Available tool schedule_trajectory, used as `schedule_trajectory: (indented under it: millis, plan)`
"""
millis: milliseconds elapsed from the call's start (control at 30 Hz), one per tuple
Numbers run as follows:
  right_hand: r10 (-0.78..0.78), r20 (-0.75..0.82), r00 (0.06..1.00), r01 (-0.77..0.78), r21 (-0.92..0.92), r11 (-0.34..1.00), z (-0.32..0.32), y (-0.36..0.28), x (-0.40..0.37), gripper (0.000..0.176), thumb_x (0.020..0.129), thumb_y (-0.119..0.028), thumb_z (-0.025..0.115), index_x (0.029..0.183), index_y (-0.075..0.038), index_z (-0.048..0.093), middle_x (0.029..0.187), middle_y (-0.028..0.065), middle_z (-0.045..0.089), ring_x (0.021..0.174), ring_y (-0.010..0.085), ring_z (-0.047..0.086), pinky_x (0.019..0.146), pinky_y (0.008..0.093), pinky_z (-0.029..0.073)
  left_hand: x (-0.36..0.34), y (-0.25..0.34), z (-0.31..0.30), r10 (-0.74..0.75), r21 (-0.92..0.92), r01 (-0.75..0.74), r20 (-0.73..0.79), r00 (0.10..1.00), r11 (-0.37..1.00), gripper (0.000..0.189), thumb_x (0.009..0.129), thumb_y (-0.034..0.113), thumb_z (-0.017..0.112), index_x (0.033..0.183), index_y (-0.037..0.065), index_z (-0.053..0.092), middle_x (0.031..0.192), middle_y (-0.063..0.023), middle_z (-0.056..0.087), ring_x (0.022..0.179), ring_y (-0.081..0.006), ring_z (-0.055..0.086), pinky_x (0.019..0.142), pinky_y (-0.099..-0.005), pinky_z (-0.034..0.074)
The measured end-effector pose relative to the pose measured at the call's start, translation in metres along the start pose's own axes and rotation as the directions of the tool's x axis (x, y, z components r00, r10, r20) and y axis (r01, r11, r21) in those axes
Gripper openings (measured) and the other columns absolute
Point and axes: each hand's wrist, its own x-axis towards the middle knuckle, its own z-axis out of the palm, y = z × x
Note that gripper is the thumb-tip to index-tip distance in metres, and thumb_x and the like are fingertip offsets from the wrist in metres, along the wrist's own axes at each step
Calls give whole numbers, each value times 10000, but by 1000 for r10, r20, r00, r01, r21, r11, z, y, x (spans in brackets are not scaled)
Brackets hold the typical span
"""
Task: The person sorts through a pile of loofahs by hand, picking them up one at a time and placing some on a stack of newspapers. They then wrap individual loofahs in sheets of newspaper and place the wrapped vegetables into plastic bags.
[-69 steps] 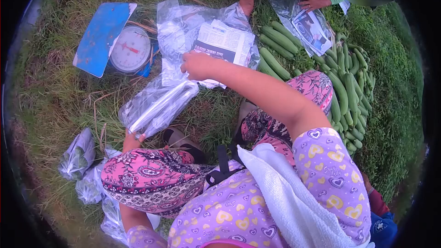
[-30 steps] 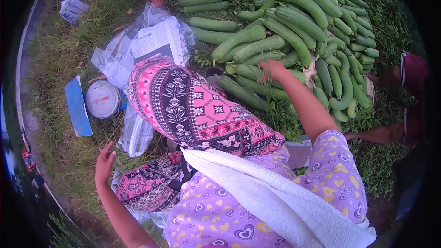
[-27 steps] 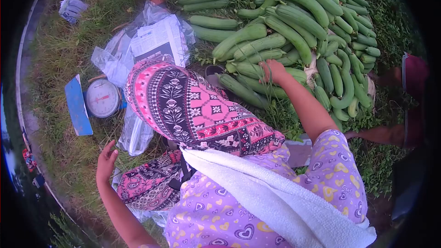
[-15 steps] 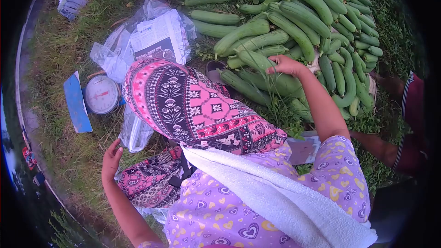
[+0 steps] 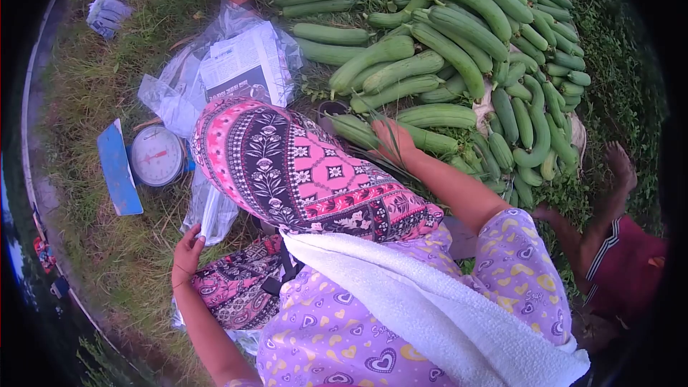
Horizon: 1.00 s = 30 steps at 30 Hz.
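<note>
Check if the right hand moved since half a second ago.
Yes. The right hand has moved leftward and slightly down in view, closer to the dial scale on the grass.

Long green gourds (image 5: 466, 29) lie heaped on open, grassy ground (image 5: 86, 172) outdoors. A dial scale (image 5: 157, 156) and newspaper (image 5: 244, 61) sit on the grass beside a pale paved strip (image 5: 44, 165).

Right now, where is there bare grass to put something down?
Open grass: between the blue plate and left hand, and between the grey bundle and clear plastic. Crowded: the green vegetable pile by the right hand.
</note>
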Motion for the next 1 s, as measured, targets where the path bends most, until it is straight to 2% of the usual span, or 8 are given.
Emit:
schedule_trajectory:
  millis: [100,300,400,467,533,633,833,1000]
  plan:
    - [32,-89,996,-36,-43,998,11,-2,-9,584,703,-388,751,1123,-42,539,1200,157,478,1063,326,502,895,419,459,2,-7,2,-13,53,12,8,1000,999,507,891,175,605,1331,-30,460,1147,-105,608,912,-139,594,820,-275,468]
    - [-3,-94,996,16,143,990,-29,16,-3,526,763,-363,713,1154,-44,564,1095,143,549,1050,324,515,904,417,444,4,-11,1,-57,64,56,24,998,996,501,887,170,599,1325,-33,465,1187,-129,602,917,-143,599,817,-274,471]
    - [99,-127,987,-84,117,990,-49,61,0,467,764,-344,718,1101,-44,595,1036,136,574,1050,315,518,907,413,444,7,-12,1,-44,76,43,7,999,996,501,885,168,597,1324,-36,465,1163,-127,613,904,-139,602,801,-273,473]
    - [244,-65,968,-246,-22,969,-70,87,-6,444,730,-303,745,1070,-51,610,1019,123,585,1055,312,521,910,399,446,10,-11,2,-13,87,14,-7,1000,996,500,884,165,597,1322,-38,466,1147,-121,619,905,-141,606,798,-273,475]
    - [301,-25,953,-300,-192,934,-75,118,-17,546,670,-258,782,1133,-65,566,1087,138,555,1074,325,515,942,402,431,10,-7,3,-23,89,23,-6,1000,996,499,883,161,596,1321,-39,467,1149,-123,619,917,-147,611,806,-276,476]
    - [331,25,943,-308,-302,902,-67,148,-35,584,628,-243,797,1140,-88,564,1131,107,530,1116,288,497,917,414,445,11,5,2,-66,83,65,16,998,994,497,887,165,592,1319,-46,465,1197,-138,598,974,-168,607,851,-286,467]
    - [287,24,958,-265,-317,911,-52,155,-38,739,570,-245,828,1210,-89,492,1167,114,488,1145,293,476,925,418,421,19,3,-2,-33,47,31,38,999,998,500,898,177,587,1325,-47,455,1253,-154,570,1041,-188,590,901,-302,453]
    - [251,71,965,-208,-372,905,-83,143,-39,726,541,-353,805,1161,-78,547,1122,116,502,1115,282,494,911,411,425,25,-1,-5,3,58,-3,-11,1000,998,489,883,142,592,1312,-56,466,1211,-146,591,1000,-192,616,869,-297,468]
